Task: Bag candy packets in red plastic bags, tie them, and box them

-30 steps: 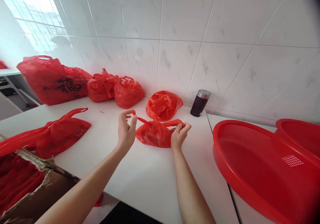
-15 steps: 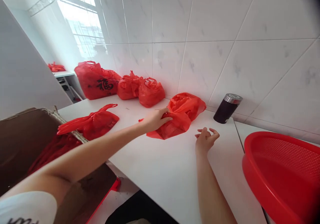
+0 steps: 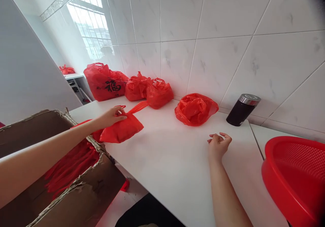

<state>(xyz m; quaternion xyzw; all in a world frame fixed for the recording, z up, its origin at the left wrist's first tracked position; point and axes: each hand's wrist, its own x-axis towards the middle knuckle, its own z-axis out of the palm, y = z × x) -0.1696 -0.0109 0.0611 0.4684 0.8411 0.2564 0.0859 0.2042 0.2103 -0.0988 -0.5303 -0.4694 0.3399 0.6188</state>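
Note:
My left hand (image 3: 113,117) is closed on a small red bag (image 3: 123,129), which hangs at the table's left edge beside the cardboard box; its strap points up to the right. Partly behind my forearm lies more red plastic. My right hand (image 3: 219,145) rests above the white table (image 3: 162,159) with curled, parted fingers and nothing in it. A crumpled, open red bag (image 3: 196,109) lies near the wall, between the two hands and farther back.
A cardboard box (image 3: 99,186) with red bags (image 3: 73,166) stands at the left. Filled red bags (image 3: 159,94) line the wall. A dark flask (image 3: 241,111) and a red basket (image 3: 273,183) are at the right.
My left hand has let go of the crumpled bag by the wall and moved left with a small red bag in its grip. My right hand keeps its pose; the view has shifted slightly.

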